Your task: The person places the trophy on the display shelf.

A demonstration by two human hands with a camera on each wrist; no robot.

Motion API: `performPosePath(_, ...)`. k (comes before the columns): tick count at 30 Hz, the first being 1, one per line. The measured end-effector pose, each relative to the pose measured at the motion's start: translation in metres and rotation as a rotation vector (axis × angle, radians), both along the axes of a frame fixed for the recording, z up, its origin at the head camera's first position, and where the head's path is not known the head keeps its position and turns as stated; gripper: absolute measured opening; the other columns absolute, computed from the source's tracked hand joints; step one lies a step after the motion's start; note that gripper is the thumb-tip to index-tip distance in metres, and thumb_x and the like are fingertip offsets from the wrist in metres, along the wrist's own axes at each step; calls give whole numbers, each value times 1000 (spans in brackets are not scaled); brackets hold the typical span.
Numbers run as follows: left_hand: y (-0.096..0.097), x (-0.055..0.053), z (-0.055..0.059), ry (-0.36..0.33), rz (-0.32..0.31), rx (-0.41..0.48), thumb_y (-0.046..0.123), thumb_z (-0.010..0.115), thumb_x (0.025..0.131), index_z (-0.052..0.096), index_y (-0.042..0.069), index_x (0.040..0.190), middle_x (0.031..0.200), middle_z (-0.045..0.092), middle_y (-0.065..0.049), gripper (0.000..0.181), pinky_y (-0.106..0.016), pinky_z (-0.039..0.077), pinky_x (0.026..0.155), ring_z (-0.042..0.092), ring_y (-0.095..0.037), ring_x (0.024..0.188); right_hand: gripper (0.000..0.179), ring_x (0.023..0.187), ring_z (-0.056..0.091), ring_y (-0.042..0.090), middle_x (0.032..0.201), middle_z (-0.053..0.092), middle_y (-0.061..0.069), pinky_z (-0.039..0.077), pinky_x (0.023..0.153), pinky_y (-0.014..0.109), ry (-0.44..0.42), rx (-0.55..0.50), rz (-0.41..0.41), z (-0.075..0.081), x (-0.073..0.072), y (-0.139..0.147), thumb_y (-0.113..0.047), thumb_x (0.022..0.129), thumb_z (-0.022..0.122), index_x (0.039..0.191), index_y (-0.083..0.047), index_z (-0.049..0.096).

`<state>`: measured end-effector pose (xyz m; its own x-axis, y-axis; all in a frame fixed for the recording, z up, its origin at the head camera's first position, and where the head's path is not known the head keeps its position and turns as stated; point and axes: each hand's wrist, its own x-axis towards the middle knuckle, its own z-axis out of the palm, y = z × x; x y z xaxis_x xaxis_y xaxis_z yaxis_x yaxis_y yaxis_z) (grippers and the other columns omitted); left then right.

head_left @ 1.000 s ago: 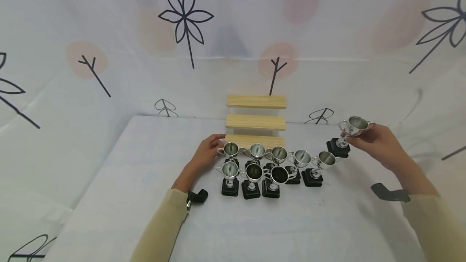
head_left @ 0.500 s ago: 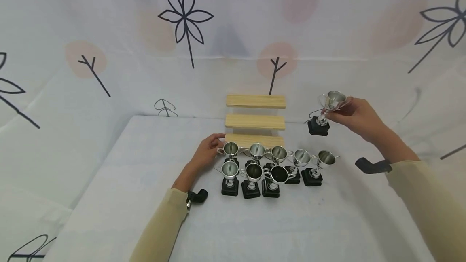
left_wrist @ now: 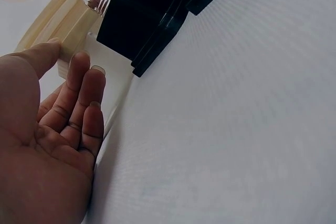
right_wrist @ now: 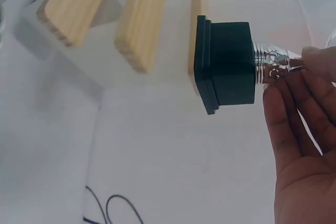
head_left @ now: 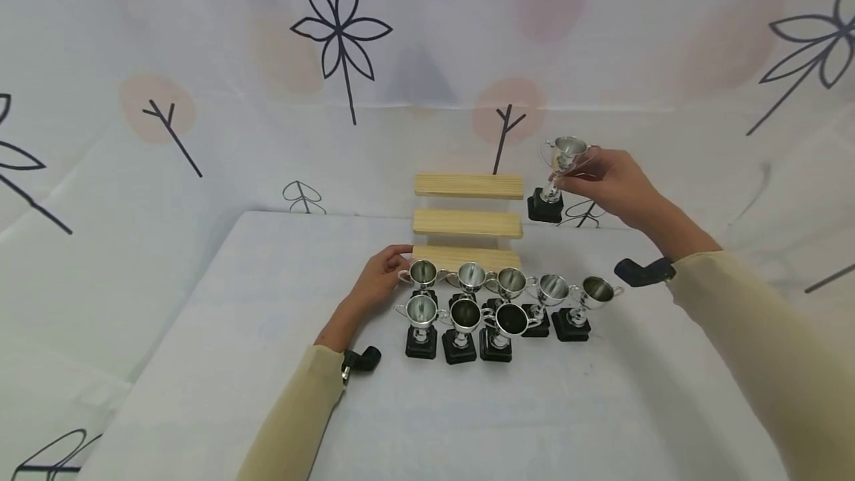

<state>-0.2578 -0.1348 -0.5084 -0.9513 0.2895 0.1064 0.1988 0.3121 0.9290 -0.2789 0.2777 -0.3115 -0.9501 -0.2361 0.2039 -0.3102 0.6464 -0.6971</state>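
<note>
My right hand (head_left: 617, 182) holds a small silver trophy cup (head_left: 568, 154) by its stem, raised just right of the wooden tiered stand (head_left: 467, 223). In the right wrist view, its black square base (right_wrist: 231, 64) points toward the pale planks. My left hand (head_left: 378, 278) is at the left end of the stand's lowest plank (left_wrist: 79, 24); the thumb lies on the wood, with the other fingers partly bent beside it. Several more trophy cups (head_left: 465, 315) stand upright in two rows before the stand, partly hiding its lowest plank.
A white cloth covers the table (head_left: 300, 407). Behind it hangs a white backdrop (head_left: 220, 43) with leaf and twig drawings. The rightmost standing trophy (head_left: 594, 294) is below the raised right hand.
My right hand has lifted its trophy and carried it left and upward, from beyond the right end of the row to beside the stand's top plank. The left hand stays put.
</note>
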Motion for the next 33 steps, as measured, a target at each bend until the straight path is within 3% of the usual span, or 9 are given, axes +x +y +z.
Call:
performPosePath(5, -1, 1, -1, 3, -9, 15, 7, 60, 106, 56, -2, 146, 96, 74, -13, 41, -27, 45, 82, 63, -13, 85, 36, 124, 65, 26, 125, 73, 11, 51, 102, 35, -8, -24, 26, 4, -12, -22, -27, 101, 76, 125, 0, 73)
performPosePath(8, -2, 1, -1, 1, -9, 17, 7, 61, 106, 56, -1, 146, 96, 74, -13, 41, -27, 46, 82, 64, -14, 85, 34, 127, 64, 32, 126, 72, 15, 49, 106, 47, -10, -47, 33, 7, -18, -36, -26, 101, 75, 123, 0, 73)
performPosePath(18, -3, -2, -2, 17, -14, 15, 15, 63, 108, 56, 1, 147, 97, 75, -13, 42, -33, 47, 88, 66, -12, 86, 30, 110, 65, 12, 119, 75, 11, 50, 100, 38, -30, -129, 26, 21, -36, -82, -20, 101, 75, 122, 1, 75)
performPosePath(33, -3, -3, -2, 20, -29, 15, 16, 63, 108, 56, 1, 146, 96, 75, -12, 41, -27, 48, 84, 67, -12, 86, 30, 110, 63, 23, 121, 71, 15, 50, 101, 41, -85, -227, -35, 23, -52, -141, -15, 101, 72, 125, 3, 73)
